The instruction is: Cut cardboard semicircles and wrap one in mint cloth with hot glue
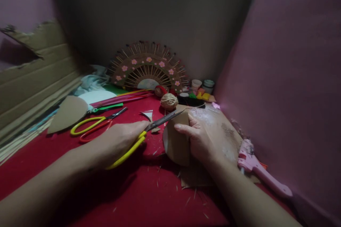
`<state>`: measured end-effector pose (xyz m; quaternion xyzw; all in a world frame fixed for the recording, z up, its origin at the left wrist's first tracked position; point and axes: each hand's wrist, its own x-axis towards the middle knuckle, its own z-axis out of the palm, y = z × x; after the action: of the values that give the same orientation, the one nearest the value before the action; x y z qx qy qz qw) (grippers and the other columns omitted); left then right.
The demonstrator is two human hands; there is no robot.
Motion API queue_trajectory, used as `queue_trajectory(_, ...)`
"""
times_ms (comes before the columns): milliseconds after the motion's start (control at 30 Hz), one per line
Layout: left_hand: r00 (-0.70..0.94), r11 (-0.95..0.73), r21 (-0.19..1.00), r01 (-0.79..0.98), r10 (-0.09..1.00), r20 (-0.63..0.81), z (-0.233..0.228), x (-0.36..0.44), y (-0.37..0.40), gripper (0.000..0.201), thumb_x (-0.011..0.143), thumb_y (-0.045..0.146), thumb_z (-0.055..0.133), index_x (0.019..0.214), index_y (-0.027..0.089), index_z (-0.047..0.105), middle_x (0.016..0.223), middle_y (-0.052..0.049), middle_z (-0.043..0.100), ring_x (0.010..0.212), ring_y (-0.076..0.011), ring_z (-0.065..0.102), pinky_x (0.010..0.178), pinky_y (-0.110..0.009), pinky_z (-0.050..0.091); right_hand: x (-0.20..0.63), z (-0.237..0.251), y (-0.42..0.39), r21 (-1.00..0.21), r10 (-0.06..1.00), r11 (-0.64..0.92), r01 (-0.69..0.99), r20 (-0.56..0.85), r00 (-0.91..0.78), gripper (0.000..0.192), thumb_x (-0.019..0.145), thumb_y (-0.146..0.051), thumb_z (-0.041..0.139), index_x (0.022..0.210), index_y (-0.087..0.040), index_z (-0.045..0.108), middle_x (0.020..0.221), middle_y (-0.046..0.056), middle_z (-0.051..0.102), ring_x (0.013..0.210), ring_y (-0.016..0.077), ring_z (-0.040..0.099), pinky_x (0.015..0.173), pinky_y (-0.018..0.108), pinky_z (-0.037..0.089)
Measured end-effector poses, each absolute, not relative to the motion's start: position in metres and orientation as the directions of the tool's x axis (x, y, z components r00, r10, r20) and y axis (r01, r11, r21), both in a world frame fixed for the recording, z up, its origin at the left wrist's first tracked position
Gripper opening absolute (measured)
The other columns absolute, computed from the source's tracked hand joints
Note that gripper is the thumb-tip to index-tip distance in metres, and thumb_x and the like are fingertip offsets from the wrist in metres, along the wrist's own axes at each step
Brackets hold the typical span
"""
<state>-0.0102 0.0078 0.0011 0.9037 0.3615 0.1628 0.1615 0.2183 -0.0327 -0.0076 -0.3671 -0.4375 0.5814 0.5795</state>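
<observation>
In my left hand [128,136] is a pair of yellow-handled scissors [130,150], the blades pointing right toward the top of a piece of cardboard [177,145]. That piece has a curved left edge, and my right hand [198,134] grips it with the thumb on its face. Whether the blades touch the cardboard I cannot tell. Just left of the cardboard lie small cut scraps [155,130] on the red cloth [149,198]. A second pair of scissors [89,127], with one yellow and one red loop, rests beyond my left wrist.
Behind stands a decorated fan [147,64] with pink flowers. A twine ball [168,101] and small paint pots [208,86] sit before it. A pink glue gun [262,172] lies at right beside a cardboard sheet [226,131]. A cut cardboard shape [69,112] lies at left.
</observation>
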Motion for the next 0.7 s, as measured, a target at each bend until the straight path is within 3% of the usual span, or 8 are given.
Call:
queue_trajectory(300,0.724,-0.724,0.361,0.588,0.67,0.164,0.0016,-0.0057,0.0068,0.029,0.091,0.028,0.044,0.115,0.02,0.057,0.098,-0.01,0.069,0.076,-0.0226,0.064,0.064,-0.031,0.044,0.2175,-0.0077,-0.0317,-0.933,0.995,0.05,-0.356,0.079,-0.068,0.027,0.061,-0.024,0.072,0.087,-0.023,0.064,0.077,-0.001,0.068,0.066,0.0163,0.059,0.064,0.03,0.046)
queue_trajectory(700,0.745,-0.738,0.307,0.601,0.656,0.119,-0.0009,-0.0103,0.0074,0.034,0.094,0.03,0.036,0.121,0.019,0.053,0.084,-0.009,0.067,0.066,-0.0218,0.061,0.059,-0.031,0.041,0.2174,-0.0112,-0.0295,-0.922,0.992,0.055,-0.382,0.093,-0.081,0.025,0.062,-0.023,0.074,0.084,-0.022,0.065,0.075,-0.002,0.069,0.065,0.0148,0.06,0.064,0.028,0.046)
